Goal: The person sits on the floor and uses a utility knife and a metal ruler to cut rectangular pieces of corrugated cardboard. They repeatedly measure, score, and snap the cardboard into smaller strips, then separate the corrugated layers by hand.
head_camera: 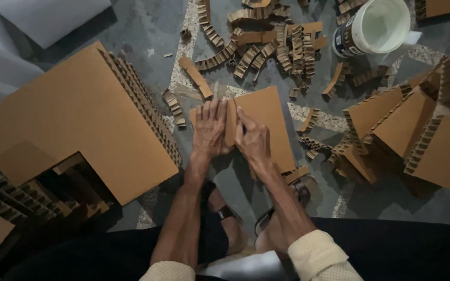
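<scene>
A flat brown cardboard panel (266, 112) lies on the floor in front of me. A narrow cardboard strip (230, 122) stands on edge across its left part. My left hand (208, 127) lies flat against the strip's left side with fingers spread. My right hand (252, 140) pinches the strip from the right, thumb and forefinger on it. Both forearms reach down from pale cuffs at the bottom of the view.
A large stack of honeycomb cardboard sheets (74, 112) sits at left. More cut blocks (417, 130) pile up at right. Several loose honeycomb strips (266, 44) litter the floor ahead, by a white bucket (376, 26). My sandalled feet (225, 213) are below the panel.
</scene>
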